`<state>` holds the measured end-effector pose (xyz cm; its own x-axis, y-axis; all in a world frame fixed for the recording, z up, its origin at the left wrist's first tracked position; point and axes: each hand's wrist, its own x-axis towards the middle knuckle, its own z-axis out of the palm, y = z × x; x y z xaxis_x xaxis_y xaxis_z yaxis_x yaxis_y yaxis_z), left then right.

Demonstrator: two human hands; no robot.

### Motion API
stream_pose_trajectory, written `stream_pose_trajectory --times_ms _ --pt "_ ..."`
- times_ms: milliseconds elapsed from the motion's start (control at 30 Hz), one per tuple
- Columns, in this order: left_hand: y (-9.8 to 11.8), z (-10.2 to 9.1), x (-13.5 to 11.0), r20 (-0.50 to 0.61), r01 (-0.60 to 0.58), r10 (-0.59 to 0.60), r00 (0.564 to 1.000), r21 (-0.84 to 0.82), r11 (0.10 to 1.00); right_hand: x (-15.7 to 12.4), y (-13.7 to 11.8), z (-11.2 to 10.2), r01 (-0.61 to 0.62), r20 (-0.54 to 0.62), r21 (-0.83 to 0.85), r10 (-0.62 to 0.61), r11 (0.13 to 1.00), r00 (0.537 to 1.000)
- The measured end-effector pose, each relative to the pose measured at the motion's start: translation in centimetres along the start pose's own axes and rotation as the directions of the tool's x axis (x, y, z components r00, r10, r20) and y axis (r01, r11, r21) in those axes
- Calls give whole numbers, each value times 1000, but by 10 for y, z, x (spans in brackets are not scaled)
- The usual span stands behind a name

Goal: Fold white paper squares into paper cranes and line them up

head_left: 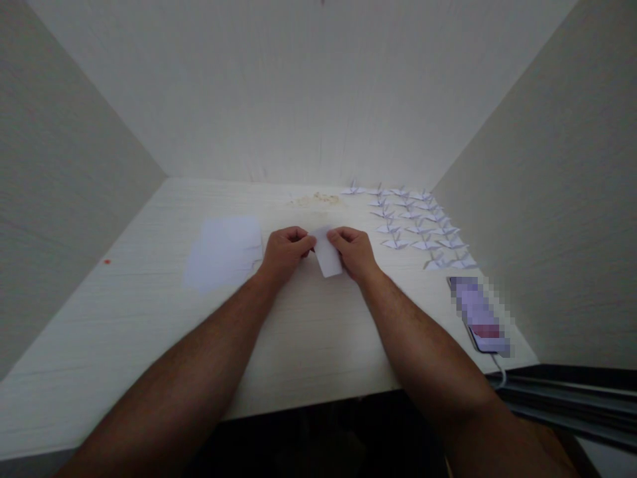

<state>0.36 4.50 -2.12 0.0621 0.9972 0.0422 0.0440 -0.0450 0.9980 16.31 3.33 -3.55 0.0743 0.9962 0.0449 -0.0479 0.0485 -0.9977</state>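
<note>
A small white piece of paper (328, 257), narrow and seemingly folded, is held between both hands above the middle of the table. My left hand (288, 252) pinches its upper left edge between thumb and fingers. On the opposite edge, my right hand (354, 251) grips it with the thumb on top. The paper's lower end hangs free toward me. Its far side and most of my curled fingertips are hidden.
White paper sheets (223, 252) lie left of my hands. Several folded paper cranes (423, 228) stand in rows at the back right. A phone (478, 315) with a cable (501, 375) rests by the right edge. Walls enclose the table (308, 358) on three sides.
</note>
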Motion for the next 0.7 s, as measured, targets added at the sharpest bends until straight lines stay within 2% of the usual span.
stream_pose_trajectory --times_ms 567,700 --pt "-2 -1 1 12 -13 13 1000 50 999 -2 -6 0 -35 -15 -79 34 996 999" --pt "0 0 0 -17 -18 18 1000 43 999 -2 -5 0 -14 -5 -98 14 995 1000"
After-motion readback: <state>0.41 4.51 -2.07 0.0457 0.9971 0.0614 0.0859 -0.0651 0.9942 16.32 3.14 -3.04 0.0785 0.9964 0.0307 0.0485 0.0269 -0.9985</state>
